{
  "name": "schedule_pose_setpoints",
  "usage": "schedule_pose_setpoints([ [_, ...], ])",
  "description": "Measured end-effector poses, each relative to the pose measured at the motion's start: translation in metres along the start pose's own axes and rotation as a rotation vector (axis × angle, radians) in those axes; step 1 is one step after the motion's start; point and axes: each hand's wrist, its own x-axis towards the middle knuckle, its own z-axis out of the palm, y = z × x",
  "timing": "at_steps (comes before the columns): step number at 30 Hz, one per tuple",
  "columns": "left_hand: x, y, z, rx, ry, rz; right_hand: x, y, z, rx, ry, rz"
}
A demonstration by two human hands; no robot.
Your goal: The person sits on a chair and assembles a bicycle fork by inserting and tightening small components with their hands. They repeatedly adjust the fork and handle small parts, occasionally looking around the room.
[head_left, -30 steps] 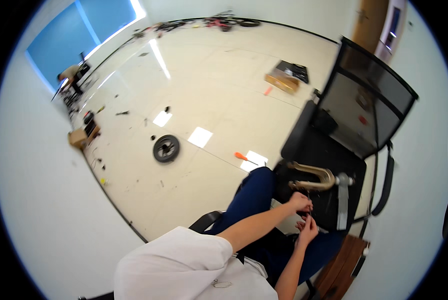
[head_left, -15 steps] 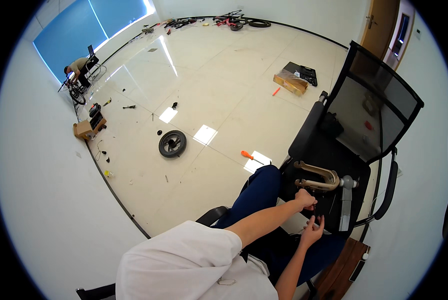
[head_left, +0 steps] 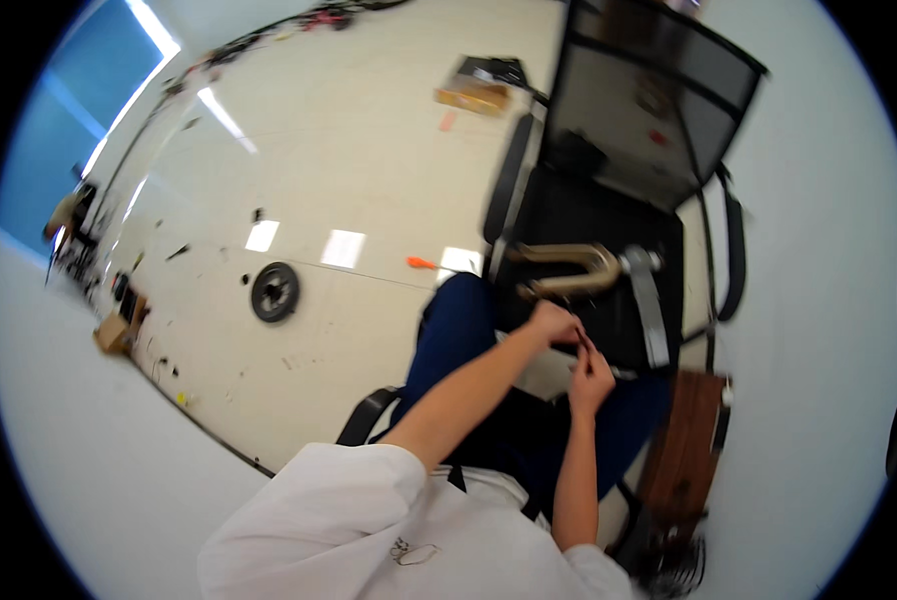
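Observation:
My left hand (head_left: 556, 323) is closed, reaching across to the near edge of a black chair seat (head_left: 594, 212). Fingers of my right hand (head_left: 591, 382) are pinched together and meet the left hand's fingertips. Whatever small thing lies between them is too blurred to make out. Just beyond my hands, a bronze bicycle fork (head_left: 599, 268) rests on the seat, its prongs pointing left. Beside the fork lies a grey T-shaped piece (head_left: 649, 305) with a long flat shank.
An orange-handled screwdriver (head_left: 421, 263) and a small black wheel (head_left: 275, 292) lie on the floor to the left. Farther off are a cardboard box (head_left: 474, 97) and scattered parts. A brown wooden surface (head_left: 681, 440) stands at my right. Another person (head_left: 66, 215) is bent over at the far left.
My right hand has moved up to the left hand, and its fingers, apart before, are now pinched. The view has turned, so the chair and floor things sit farther left.

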Motion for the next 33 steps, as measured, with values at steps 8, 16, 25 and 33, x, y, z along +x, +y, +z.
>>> schedule_pose_setpoints([
  [8,-0.007,0.078,-0.047,-0.989,0.117,-0.832,0.0,0.005,-0.006,-0.297,0.05,-0.24],
  [16,-0.013,0.085,-0.057,-1.066,0.011,-0.825,-0.013,-0.004,-0.008,0.657,-0.197,0.501],
  [25,-0.01,0.025,-0.036,-1.284,-0.153,-0.515,-0.006,-0.018,-0.009,-0.278,-0.096,-0.145],
  [33,-0.029,0.066,-0.047,-1.495,-0.019,-0.697,-0.006,-0.007,-0.005,0.527,-0.094,0.573],
])
